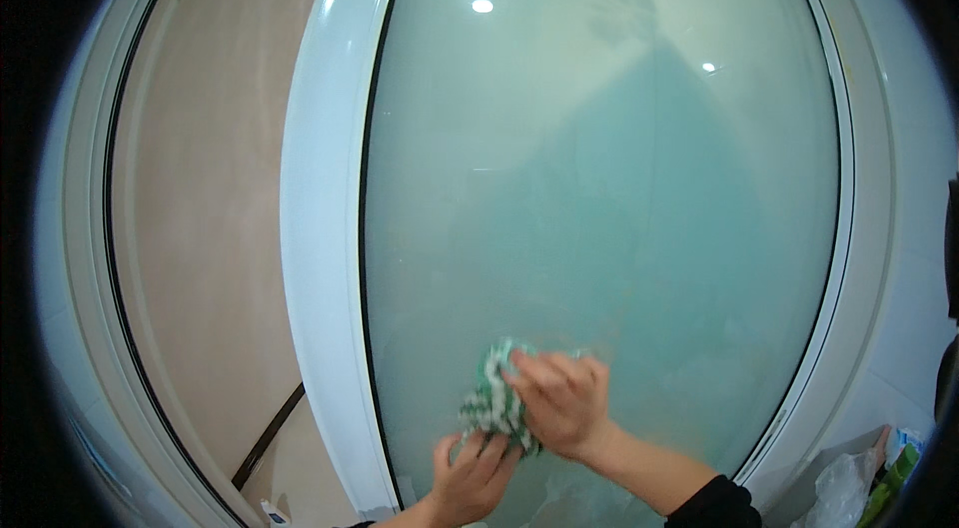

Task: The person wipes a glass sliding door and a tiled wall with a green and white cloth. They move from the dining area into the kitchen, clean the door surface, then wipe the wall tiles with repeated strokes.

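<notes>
A green-and-white patterned cloth (494, 393) is bunched against a frosted glass panel (599, 228). My right hand (566, 400) is closed over the right side of the cloth, with the thumb on top and the knuckles near the glass; it is slightly blurred. Just below, my left hand (476, 475) has its fingertips at the cloth's lower edge. Whether those fingers pinch the cloth or only rest on it is not clear. Whitish smears show on the glass beneath the hands.
A white frame post (330, 191) borders the glass on the left, with a beige panel (217, 176) beyond it. Near the lower left stands a small white tube or bottle (275, 511). At lower right are a clear plastic bag (845, 487) and a green packet (890, 487).
</notes>
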`<action>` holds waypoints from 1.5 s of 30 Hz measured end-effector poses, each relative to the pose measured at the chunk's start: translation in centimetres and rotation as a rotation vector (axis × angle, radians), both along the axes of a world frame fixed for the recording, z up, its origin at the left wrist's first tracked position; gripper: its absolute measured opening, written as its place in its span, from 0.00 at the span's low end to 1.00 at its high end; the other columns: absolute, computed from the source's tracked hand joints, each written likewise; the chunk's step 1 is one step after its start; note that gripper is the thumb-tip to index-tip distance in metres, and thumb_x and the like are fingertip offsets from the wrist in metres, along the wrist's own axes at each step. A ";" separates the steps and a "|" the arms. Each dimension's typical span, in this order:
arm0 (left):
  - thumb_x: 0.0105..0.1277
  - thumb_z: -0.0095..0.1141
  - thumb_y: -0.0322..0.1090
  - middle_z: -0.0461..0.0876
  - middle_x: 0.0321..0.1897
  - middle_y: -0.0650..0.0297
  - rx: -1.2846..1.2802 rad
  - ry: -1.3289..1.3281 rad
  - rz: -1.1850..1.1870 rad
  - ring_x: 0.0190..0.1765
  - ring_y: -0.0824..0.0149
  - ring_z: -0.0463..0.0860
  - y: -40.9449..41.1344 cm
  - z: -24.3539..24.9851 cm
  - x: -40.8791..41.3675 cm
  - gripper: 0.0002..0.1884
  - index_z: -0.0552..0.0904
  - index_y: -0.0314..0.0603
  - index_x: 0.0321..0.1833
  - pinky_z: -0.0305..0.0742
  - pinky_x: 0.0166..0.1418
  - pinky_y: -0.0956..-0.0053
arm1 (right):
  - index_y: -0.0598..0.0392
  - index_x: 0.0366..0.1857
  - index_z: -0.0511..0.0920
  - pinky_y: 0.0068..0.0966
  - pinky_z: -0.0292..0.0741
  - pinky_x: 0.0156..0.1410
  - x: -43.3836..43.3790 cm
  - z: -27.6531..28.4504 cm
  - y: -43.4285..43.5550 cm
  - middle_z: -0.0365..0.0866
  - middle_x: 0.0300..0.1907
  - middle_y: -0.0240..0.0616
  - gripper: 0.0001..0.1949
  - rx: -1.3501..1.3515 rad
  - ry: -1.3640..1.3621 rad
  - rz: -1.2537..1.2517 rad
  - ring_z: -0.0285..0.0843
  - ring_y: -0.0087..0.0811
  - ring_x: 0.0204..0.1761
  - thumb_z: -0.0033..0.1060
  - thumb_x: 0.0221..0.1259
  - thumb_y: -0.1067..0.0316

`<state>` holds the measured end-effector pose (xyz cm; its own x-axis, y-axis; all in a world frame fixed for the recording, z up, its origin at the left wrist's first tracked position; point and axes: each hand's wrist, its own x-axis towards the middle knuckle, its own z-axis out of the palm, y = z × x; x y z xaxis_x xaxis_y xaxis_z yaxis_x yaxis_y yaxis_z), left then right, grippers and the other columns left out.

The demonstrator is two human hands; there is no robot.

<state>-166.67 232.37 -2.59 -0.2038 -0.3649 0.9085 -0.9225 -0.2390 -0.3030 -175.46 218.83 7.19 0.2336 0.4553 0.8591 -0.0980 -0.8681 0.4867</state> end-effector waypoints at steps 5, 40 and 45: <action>0.54 0.60 0.36 0.76 0.45 0.64 0.084 -0.031 -0.075 0.53 0.57 0.72 -1.4 -2.3 0.3 0.10 0.84 0.49 0.40 0.61 0.61 0.46 | 0.42 0.47 0.82 0.31 0.59 0.55 -1.7 -3.0 -2.1 0.76 0.58 0.24 0.14 -0.036 0.022 -0.069 0.71 0.24 0.51 0.57 0.57 0.63; 0.51 0.55 0.27 0.68 0.60 0.48 -0.112 0.194 0.199 0.69 0.40 0.59 0.7 1.3 1.4 0.22 0.78 0.35 0.53 0.51 0.68 0.36 | 0.51 0.45 0.84 0.37 0.58 0.53 2.0 -0.4 1.0 0.78 0.53 0.34 0.14 0.319 -0.338 -0.049 0.72 0.32 0.50 0.57 0.53 0.67; 0.56 0.55 0.28 0.67 0.62 0.41 0.027 0.325 0.106 0.66 0.39 0.64 1.2 -2.1 1.1 0.20 0.77 0.26 0.52 0.58 0.65 0.38 | 0.58 0.42 0.84 0.35 0.58 0.55 3.6 -4.8 2.9 0.77 0.48 0.37 0.15 0.315 -0.207 -0.039 0.73 0.38 0.46 0.60 0.48 0.69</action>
<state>-165.53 233.61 -4.67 0.1353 -0.3937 0.9092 -0.9424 -0.3344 -0.0045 -171.87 221.74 2.37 0.0520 0.1557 0.9864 -0.2023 -0.9657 0.1631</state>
